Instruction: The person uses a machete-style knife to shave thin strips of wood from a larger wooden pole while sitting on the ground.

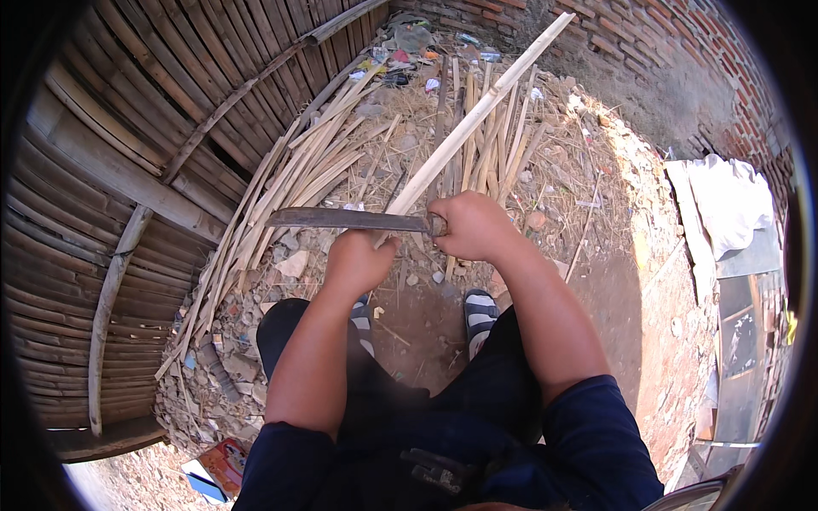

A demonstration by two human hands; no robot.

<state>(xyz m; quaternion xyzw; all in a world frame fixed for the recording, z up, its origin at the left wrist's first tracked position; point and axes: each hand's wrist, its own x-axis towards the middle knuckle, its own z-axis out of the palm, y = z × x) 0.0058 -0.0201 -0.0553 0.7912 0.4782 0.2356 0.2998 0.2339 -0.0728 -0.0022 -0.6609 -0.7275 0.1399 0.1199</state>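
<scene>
Right hand (473, 226): grip clenched on the handle of a knife (345, 219); long dark blade lies level, pointing to the person's left.
Left hand (358, 260): grip closed around the near end of a long bamboo strip (481, 106), just under the blade.
Bamboo strip: pale, slants up and away to the right toward the brick wall (648, 43); blade crosses it near the hands.
Split bamboo pile (319, 157): lies on the dirt ground (613, 289) beyond the hands.
Woven bamboo wall (111, 170): left.
Striped sandals (480, 311): below the hands.
White cloth (724, 200): well apart, right.
</scene>
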